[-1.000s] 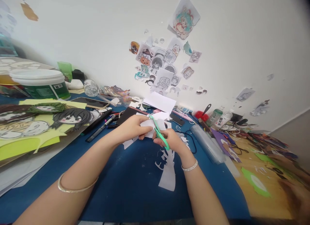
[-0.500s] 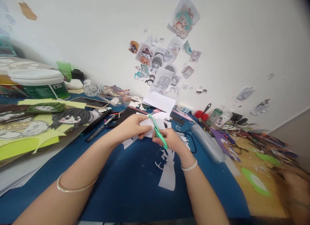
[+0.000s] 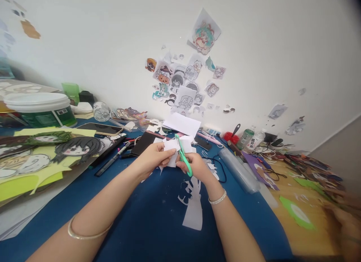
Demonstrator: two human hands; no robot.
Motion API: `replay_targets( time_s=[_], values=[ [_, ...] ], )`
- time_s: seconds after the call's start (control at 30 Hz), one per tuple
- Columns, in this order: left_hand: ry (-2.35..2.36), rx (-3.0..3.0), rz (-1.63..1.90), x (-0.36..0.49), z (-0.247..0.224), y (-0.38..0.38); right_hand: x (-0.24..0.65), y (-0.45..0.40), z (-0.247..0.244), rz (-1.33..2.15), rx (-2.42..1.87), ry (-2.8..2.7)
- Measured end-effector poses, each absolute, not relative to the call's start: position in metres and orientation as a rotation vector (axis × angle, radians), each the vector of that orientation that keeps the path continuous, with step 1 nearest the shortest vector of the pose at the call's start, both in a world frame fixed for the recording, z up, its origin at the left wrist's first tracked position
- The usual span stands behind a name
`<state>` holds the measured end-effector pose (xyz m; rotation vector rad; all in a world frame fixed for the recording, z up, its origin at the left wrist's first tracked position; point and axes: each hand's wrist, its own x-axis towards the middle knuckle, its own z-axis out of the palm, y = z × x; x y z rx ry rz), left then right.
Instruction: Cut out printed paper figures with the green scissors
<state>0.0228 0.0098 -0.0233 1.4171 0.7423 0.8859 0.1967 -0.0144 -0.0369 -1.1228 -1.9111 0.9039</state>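
Note:
White paper point(image 3: 170, 144) is pinched between the thumb and fingers of my left hand point(image 3: 158, 155). My right hand point(image 3: 192, 164) holds green-handled scissors point(image 3: 183, 156), whose blades point up and away from me at the right edge of that paper. Cut paper scraps point(image 3: 193, 213) lie on the blue mat point(image 3: 149, 224) below my hands. Behind the paper, a folded white sheet point(image 3: 182, 123) rests near the wall.
Left, a white-lidded green tub point(image 3: 39, 109), a phone point(image 3: 100, 129) and paper cutouts point(image 3: 77, 148) on yellow sheets. Right, a clear plastic roll point(image 3: 238, 170), bottles point(image 3: 246, 136) and a wooden surface point(image 3: 299, 232) with scraps. A blurred arm point(image 3: 345, 220) shows at the right edge.
The head view has shifted slightly, so the wall pictures sit lower and further left. The paper in my left hand has turned a little against the scissors. Both hands keep their hold.

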Motion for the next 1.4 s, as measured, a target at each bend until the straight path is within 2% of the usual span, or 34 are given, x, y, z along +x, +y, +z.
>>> replay_targets(
  time_s=[0.2,0.53,0.87,1.2,1.4],
  values=[
    [1.06,1.719,1.065,0.025,-0.017,0.006,0.199,-0.014,-0.037,0.968,-1.111,-1.907],
    [1.29,2.029,1.088,0.022,-0.019,0.01,0.2,-0.016,-0.033,1.095,-1.17,-1.984],
    [0.861,1.728,0.833,0.016,-0.007,0.004,0.216,-0.012,-0.034,1.166,-1.069,-2.141],
    [1.213,1.898,1.019,0.016,-0.019,0.015,0.213,-0.013,-0.033,1.188,-1.242,-2.228],
    [1.398,2.014,1.082,0.017,-0.024,0.018,0.223,-0.018,-0.027,1.316,-1.043,-2.337]
  ],
)
